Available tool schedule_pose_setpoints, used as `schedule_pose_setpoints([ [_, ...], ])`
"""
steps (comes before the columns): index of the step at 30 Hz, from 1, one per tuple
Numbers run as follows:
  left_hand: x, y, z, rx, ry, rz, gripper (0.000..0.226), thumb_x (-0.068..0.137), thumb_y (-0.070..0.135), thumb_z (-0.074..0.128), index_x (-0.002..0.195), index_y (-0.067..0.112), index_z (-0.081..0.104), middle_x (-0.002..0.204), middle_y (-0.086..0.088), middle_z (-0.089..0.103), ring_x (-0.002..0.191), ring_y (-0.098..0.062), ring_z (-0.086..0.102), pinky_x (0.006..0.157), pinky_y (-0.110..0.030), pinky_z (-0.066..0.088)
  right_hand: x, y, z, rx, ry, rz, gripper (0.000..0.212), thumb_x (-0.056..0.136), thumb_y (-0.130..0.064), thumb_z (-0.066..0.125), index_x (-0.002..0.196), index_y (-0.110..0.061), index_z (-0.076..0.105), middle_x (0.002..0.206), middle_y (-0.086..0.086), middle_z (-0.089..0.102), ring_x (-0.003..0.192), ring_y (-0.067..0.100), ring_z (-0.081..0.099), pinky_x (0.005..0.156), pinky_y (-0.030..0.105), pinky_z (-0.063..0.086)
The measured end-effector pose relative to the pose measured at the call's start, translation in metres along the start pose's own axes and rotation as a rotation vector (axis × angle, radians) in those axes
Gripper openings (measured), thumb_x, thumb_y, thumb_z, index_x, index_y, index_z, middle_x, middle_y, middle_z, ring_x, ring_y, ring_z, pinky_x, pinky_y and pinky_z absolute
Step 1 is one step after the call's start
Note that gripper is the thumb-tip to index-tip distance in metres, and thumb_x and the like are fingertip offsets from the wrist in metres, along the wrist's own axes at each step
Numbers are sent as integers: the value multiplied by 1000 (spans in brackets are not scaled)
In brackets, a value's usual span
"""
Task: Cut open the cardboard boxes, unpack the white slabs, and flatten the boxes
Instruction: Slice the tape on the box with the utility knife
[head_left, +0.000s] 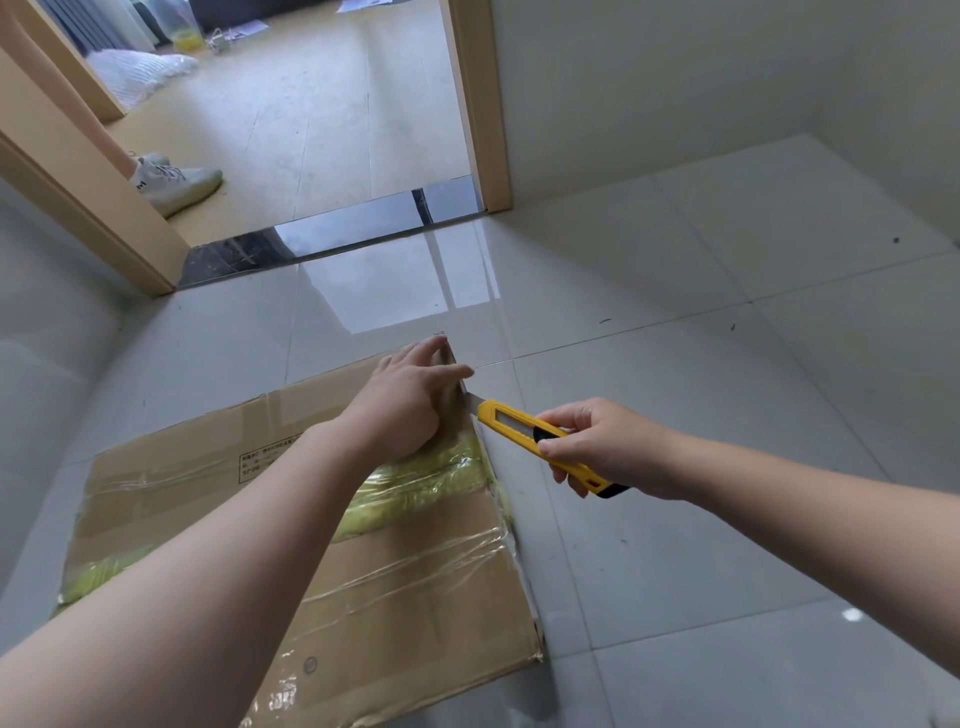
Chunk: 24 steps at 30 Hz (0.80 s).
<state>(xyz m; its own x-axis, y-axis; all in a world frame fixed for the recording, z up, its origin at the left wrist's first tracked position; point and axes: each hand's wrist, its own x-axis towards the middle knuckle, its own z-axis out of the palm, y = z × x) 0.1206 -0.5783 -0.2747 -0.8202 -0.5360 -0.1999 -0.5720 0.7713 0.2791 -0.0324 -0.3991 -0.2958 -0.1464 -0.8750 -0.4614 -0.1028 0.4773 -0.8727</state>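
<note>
Pressing flat-fingered, the left hand (410, 402) steadies the cardboard box (322, 530) on the floor while the right hand (597, 447) grips the yellow knife (524, 431), slitting its taped edge.

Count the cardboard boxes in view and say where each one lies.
1: a taped cardboard box flat on the tiled floor, under the left hand. None shows elsewhere, though others could lie outside the frame.

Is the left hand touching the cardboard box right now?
Touching. The head view shows the left hand pressed flat on the cardboard box near its far right corner.
</note>
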Motion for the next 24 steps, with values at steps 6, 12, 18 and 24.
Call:
schedule_pose_setpoints([
  [6, 9, -1, -1, -6, 9, 48, 39, 79, 3, 48, 103, 30, 62, 150, -6, 30, 136, -32, 29, 109, -49, 30, -11, 2, 1, -46, -45, 21, 20, 94, -15, 54, 109, -12, 66, 73, 7, 60, 67, 18, 59, 57, 24, 52],
  [12, 8, -1, 3, -51, 16, 42, 30, 87, 7, 44, 103, 27, 59, 149, -4, 30, 137, -30, 25, 110, -48, 28, -13, 4, 0, -137, -13, 2, 17, 95, -24, 55, 104, -15, 66, 70, 5, 60, 63, 19, 58, 56, 25, 52],
  [18, 3, 4, 6, -104, 88, 79, 25, 99, 22, 43, 114, 12, 60, 149, -9, 31, 138, -26, 24, 114, -38, 19, -18, 11, 3, -189, 9, -42, 18, 96, -28, 54, 101, -17, 67, 67, 5, 57, 61, 21, 57, 56, 32, 53],
  [24, 6, 5, 7, -104, 94, 111, 25, 99, 28, 45, 109, 10, 59, 146, -6, 36, 138, -21, 22, 114, -40, 18, -17, 7, 9, -179, 36, -32, 20, 95, -29, 54, 104, -14, 65, 67, 6, 57, 60, 23, 56, 60, 42, 54],
])
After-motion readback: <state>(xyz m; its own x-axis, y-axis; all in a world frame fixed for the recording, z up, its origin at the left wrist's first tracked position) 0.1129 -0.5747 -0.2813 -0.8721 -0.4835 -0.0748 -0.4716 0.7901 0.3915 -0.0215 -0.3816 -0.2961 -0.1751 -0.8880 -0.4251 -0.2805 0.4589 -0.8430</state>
